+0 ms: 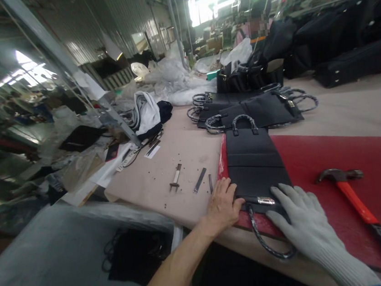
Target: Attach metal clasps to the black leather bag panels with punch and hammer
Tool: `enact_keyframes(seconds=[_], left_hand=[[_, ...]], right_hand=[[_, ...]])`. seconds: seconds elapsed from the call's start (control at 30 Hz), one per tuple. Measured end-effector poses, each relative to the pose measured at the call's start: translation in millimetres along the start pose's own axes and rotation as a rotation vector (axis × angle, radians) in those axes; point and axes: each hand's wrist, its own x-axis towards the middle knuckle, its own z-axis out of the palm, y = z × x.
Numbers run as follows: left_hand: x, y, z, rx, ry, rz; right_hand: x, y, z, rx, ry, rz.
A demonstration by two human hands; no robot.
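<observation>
A black handbag panel (255, 165) lies flat on a red mat, with a silver metal clasp (266, 200) near its close end. One wrapped handle (244, 119) stands at its far end; another wrapped handle (269, 244) hangs over the table edge. My bare left hand (222, 206) rests at the panel's near left edge, fingers extended and thumb apart. At the near right corner lies my right hand (304, 217) in a grey knitted glove, its fingers spread and touching the panel.
On the red mat (319, 156) to the right lies a claw hammer (357, 202). Small metal tools (200, 180) sit left of the panel. More black bag pieces (252, 110) are stacked beyond. A grey bin (67, 239) stands lower left; a person (256, 27) is across the table.
</observation>
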Motion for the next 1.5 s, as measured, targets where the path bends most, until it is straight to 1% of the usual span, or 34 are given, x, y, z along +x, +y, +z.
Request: enact_keyframes(seconds=[0.1,0.17,0.2,0.27,0.33,0.37,0.43,0.47,0.5,0.57,0.67,0.73,0.83,0.9,1.0,1.03,1.1,1.17,1.2,1.27,1.33,1.37,1.43,1.5], left_hand=[[-2.1,-3.2,-4.5,-0.091,0.067,0.009],[-2.0,-10.7,-14.6,-0.132,0.091,-0.03],[-0.9,-16.6,-22.0,-0.115,0.091,-0.079],[4.0,-32.3,-40.1,0.01,0.057,-0.241],[12.0,-52.1,-60.0,0.181,-0.02,-0.427],[16.2,-62.8,-69.8,0.249,-0.062,-0.499],[23.1,-84.6,-88.5,0.343,-0.11,-0.593],[25.2,-95.3,-97.2,0.371,-0.116,-0.625],[26.2,-105.5,-105.2,0.391,-0.119,-0.656],[26.2,-123.5,-118.0,0.411,-0.163,-0.725],[25.8,-143.0,-124.8,0.369,-0.266,-0.807],[27.8,-150.9,-121.2,0.316,-0.307,-0.847],[31.6,-156.1,-113.2,0.198,-0.336,-0.926],[31.6,-154.9,-113.1,0.087,-0.332,-0.975],[27.0,-145.2,-122.4,-0.122,-0.302,-0.986],[24.9,-139.8,-125.9,-0.254,-0.272,-0.983],[21.1,-126.0,-129.1,-0.632,-0.179,-0.983],[18.6,-108.6,-123.7,-1.017,-0.065,-0.967],[17.8,-98.9,-117.3,-1.145,-0.016,-0.948],[16.8,-78.4,-99.1,-1.234,0.065,-0.873],[15.8,-58.5,-77.7,-1.232,0.123,-0.761],[15.2,-49.5,-67.6,-1.21,0.129,-0.697],[13.3,-34.6,-50.6,-1.138,0.091,-0.566],[11.4,-24.2,-39.4,-1.058,0.033,-0.462]], right_hand=[[-3.3,-5.0,-0.5,-0.021,0.01,-0.001],[-3.7,-5.9,-2.3,-0.026,0.002,0.009],[-3.5,-6.2,-3.3,-0.029,-0.001,0.017],[-3.0,-6.6,-4.8,-0.029,-0.007,0.025],[-3.0,-7.2,-5.2,-0.023,-0.013,0.03],[-3.2,-7.4,-5.0,-0.018,-0.013,0.032],[-3.4,-7.4,-3.6,-0.005,-0.001,0.033],[-3.4,-7.3,-2.6,0.002,0.01,0.033],[-3.2,-7.3,-1.6,0.01,0.019,0.031],[-2.6,-7.7,-0.7,0.021,0.032,0.032],[-2.3,-10.3,-3.5,0.029,0.013,0.051],[-3.0,-12.7,-7.0,0.035,-0.01,0.067],[-4.1,-15.7,-11.1,0.046,-0.036,0.087],[-4.6,-16.9,-12.9,0.056,-0.054,0.101],[-4.8,-17.6,-14.8,0.082,-0.081,0.112],[-4.8,-17.6,-15.1,0.09,-0.086,0.114],[-5.0,-17.4,-14.9,0.101,-0.092,0.117],[-5.2,-16.9,-13.9,0.103,-0.093,0.116],[-5.3,-16.6,-13.1,0.101,-0.095,0.114],[-5.5,-16.1,-11.9,0.093,-0.095,0.107],[-5.6,-15.6,-11.5,0.085,-0.096,0.101],[-5.7,-15.4,-11.5,0.082,-0.098,0.097],[-5.7,-14.8,-12.1,0.076,-0.104,0.091],[-5.7,-14.3,-12.6,0.074,-0.112,0.086]])
